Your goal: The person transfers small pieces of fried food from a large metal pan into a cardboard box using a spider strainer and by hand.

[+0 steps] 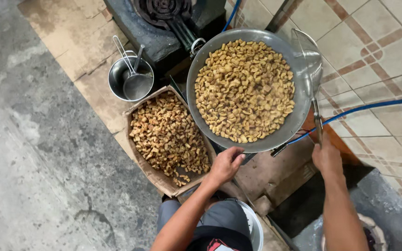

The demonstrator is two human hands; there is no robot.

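Holding pan (250,88) rim, left hand (226,163) closed tight; right hand (326,155) clamps strainer (309,60) handle. Keep pan level, scoop shallow.

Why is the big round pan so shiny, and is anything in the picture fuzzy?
Head view: soft even light, no hard shadows; the metal pan shows a pale sheen on its rim, held by the left hand; the mesh skimmer in the right hand looks see-through and slightly smeared; the fried pieces are sharp.

- Grey concrete floor (33,153), cracked and stained, on the left.
- Flattened cardboard sheets (70,42) laid over it.
- Beige tiled surface (378,60) with brown-red stripes, on the right.
- Even, soft light.
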